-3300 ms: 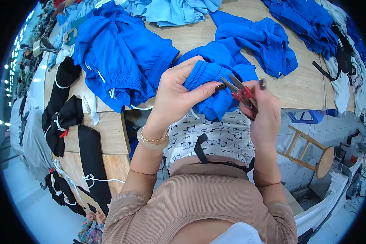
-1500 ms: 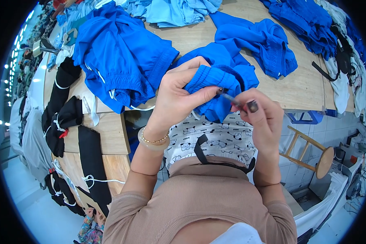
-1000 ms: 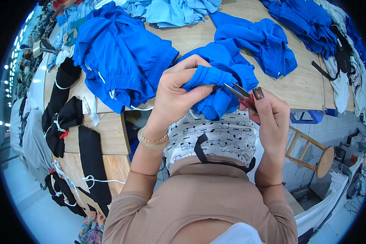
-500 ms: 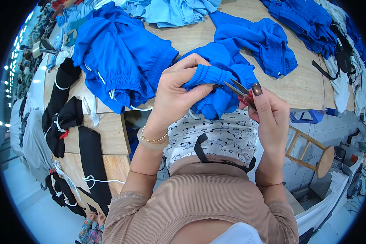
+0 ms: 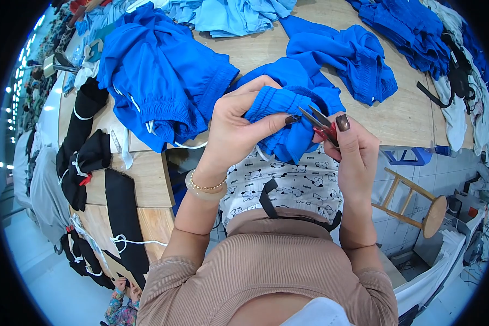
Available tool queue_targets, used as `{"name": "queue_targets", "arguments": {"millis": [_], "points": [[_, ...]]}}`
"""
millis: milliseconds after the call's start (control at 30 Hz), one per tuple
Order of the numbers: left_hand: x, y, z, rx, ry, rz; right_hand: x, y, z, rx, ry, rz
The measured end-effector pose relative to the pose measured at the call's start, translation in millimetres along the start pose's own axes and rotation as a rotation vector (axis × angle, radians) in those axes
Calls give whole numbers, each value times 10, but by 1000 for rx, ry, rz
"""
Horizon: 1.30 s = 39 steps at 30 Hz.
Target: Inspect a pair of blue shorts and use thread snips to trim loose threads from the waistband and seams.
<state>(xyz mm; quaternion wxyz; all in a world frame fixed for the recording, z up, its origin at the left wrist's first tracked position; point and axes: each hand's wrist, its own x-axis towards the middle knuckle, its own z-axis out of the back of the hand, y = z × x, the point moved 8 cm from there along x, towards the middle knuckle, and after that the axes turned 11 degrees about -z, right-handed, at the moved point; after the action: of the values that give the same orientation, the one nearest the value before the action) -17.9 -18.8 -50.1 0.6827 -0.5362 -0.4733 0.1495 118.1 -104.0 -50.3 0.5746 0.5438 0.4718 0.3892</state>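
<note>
Bright blue trousers point(image 5: 280, 103) with a gathered elastic edge lie partly on the table, and part of them is lifted toward me. My left hand point(image 5: 242, 117) is closed on that elastic edge, thumb in front and fingers behind the cloth. In my right hand point(image 5: 356, 141) is a pair of small thread snips point(image 5: 325, 129) with red grips. Their dark pointed blades stand slightly apart, the tips close to the cloth beside my left thumb. Whether the tips touch the cloth or a thread, I cannot tell.
A pile of blue drawstring trousers point(image 5: 163, 81) lies to the left, with light blue garments point(image 5: 236, 16) beyond. More folded blue garments point(image 5: 402, 32) are at far right. Black rolled cloth point(image 5: 126, 217) tied with white cord lies left. A wooden stool point(image 5: 433, 216) stands right. Another person's hands point(image 5: 126, 288) show at lower left.
My right hand and the snips have shifted slightly left, toward my left thumb. The elastic edge has turned a little in my left hand.
</note>
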Motion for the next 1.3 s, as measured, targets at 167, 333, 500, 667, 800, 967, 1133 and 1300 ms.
{"name": "queue_targets", "arguments": {"millis": [167,333,500,667,800,967,1133,1300], "points": [[23,-56,-1,25,-18,-31,30,-70,-31,112,49,-28],[18,-77,0,90,10,-42,55,-141,-82,160,79,-130],[-29,10,-76,76,66,-10,30,-54,8,396,-86,-168],[19,-22,-103,56,74,-40,118,16,122,154,-130,-64],[-19,25,-46,-21,67,83,147,-66,80,25,-110,-58],[-25,79,-30,-4,71,193,124,-101,22,-34,-67,-53],[-69,48,-32,-44,2,216,96,-37,17,80,-29,-32],[-85,77,-22,-97,-43,263,-16,-23,83,-15,11,-64]]}}
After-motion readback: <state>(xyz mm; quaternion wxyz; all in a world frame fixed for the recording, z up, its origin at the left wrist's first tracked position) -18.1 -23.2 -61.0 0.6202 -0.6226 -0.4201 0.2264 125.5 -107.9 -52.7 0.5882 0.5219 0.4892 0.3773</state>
